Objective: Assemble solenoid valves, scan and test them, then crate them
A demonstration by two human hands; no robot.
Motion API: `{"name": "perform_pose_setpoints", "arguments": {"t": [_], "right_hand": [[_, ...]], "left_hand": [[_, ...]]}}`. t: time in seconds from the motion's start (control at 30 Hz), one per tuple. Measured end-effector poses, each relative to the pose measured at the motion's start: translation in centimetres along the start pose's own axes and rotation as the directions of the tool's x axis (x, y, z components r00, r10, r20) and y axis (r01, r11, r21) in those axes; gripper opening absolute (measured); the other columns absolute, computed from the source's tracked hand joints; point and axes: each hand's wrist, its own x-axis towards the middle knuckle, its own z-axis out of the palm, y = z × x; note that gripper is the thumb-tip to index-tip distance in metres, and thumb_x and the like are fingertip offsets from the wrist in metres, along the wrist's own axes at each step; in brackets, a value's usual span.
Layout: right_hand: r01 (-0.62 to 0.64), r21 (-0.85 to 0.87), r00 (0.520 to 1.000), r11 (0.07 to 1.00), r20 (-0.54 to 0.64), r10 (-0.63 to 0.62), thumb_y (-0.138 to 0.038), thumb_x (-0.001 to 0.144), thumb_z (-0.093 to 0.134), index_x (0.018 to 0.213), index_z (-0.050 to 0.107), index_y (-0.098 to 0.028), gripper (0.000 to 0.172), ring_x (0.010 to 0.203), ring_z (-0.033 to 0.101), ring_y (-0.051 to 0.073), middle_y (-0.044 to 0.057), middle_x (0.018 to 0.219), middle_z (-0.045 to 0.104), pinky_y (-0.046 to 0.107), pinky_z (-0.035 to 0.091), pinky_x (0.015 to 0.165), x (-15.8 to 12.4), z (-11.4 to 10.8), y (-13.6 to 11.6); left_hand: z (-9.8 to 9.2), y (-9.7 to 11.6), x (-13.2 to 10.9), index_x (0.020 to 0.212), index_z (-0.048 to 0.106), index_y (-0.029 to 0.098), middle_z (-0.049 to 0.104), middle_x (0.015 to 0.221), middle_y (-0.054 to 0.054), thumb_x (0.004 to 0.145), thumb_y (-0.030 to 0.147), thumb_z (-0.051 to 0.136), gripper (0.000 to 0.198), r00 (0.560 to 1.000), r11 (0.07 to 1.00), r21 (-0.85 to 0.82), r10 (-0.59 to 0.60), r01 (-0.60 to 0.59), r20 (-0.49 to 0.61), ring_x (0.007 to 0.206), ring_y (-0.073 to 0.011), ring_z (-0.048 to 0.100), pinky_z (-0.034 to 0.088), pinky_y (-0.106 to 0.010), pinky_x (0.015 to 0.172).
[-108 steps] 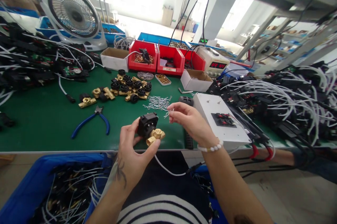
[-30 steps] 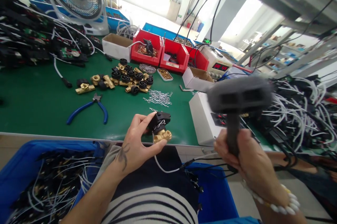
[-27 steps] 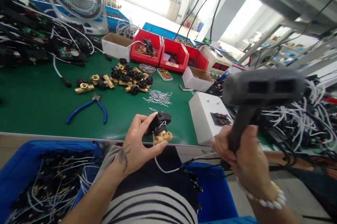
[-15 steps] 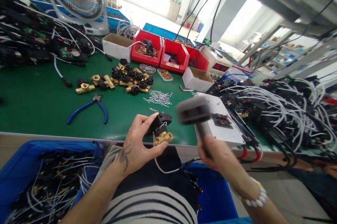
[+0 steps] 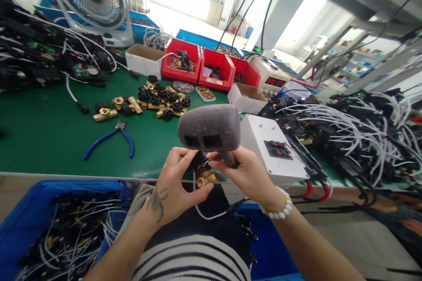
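My left hand (image 5: 174, 186) is closed round a brass valve (image 5: 206, 179) with a black housing on top, held at the table's front edge. A white cable runs down from it. In my right hand (image 5: 252, 177) is a grey mallet (image 5: 211, 126), gripped by its handle, the head tilted up above the valve. The right fingertips touch or nearly touch a thin metal clip at the black housing. The mallet head hides much of the housing and the small pile of wire clips behind.
Blue-handled cutters (image 5: 120, 127) lie left on the green table (image 5: 56, 140). Beyond are several brass valves (image 5: 158, 98) and red bins (image 5: 216, 70). A grey-white box (image 5: 273, 149) stands right, near heaped cabled units (image 5: 349, 131). Blue crates (image 5: 20, 215) sit below.
My right hand has brought the mallet left and over the valve, its fingertips now at the clip. My left hand keeps holding the valve in nearly the same place.
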Motion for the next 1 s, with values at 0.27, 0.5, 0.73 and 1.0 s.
{"name": "perform_pose_setpoints", "arguments": {"t": [0.27, 0.5, 0.73, 1.0], "right_hand": [[-0.110, -0.068, 0.994, 0.992, -0.026, 0.108, -0.014, 0.086, 0.071, 0.086, 0.066, -0.019, 0.007, 0.074, 0.062, 0.011, -0.004, 0.081, 0.069, 0.021, 0.047, 0.069, 0.0, 0.5, -0.6], [-0.188, 0.130, 0.972, 0.973, -0.116, 0.204, -0.038, 0.094, 0.066, 0.100, 0.067, -0.021, 0.018, 0.053, 0.045, 0.009, -0.006, 0.065, 0.052, 0.022, 0.036, 0.050, -1.7, -2.0, -1.5], [-0.433, 0.017, 0.901, 0.901, -0.009, 0.433, -0.071, 0.096, 0.043, 0.075, 0.053, -0.019, 0.057, 0.049, 0.033, 0.010, -0.004, 0.056, 0.040, 0.024, 0.025, 0.044, -6.3, -4.2, -1.8], [-0.455, 0.201, 0.844, 0.868, -0.214, 0.492, -0.082, 0.090, 0.032, 0.066, 0.046, -0.022, 0.066, 0.040, 0.024, 0.010, -0.006, 0.046, 0.029, 0.026, 0.018, 0.040, -6.3, -5.6, -2.5]], "left_hand": [[0.4, 0.2, -0.2, 0.141, 0.047, 0.019, 0.051, 0.114, -0.007, 0.080, 0.032, 0.070, 0.067, 1.000, 0.997, 0.073, 0.026, -0.026, -0.003, 0.104, -0.0216, 0.057, 0.057, -0.041, 0.089], [0.1, 0.4, 0.0, 0.140, 0.050, 0.017, 0.051, 0.114, -0.009, 0.081, 0.033, 0.070, 0.064, 1.000, 1.000, 0.030, -0.002, 0.002, 0.010, 0.105, -0.0218, 0.057, 0.057, -0.039, 0.090], [-0.1, 0.2, 0.0, 0.140, 0.050, 0.017, 0.051, 0.114, -0.008, 0.081, 0.034, 0.071, 0.064, 1.000, 1.000, -0.014, -0.010, 0.010, 0.013, 0.107, -0.0221, 0.056, 0.057, -0.042, 0.094], [0.0, -0.3, 0.0, 0.142, 0.048, 0.025, 0.050, 0.115, -0.006, 0.082, 0.035, 0.071, 0.065, 0.999, 0.997, -0.064, -0.038, 0.039, 0.018, 0.107, -0.0214, 0.057, 0.056, -0.043, 0.096]]}}
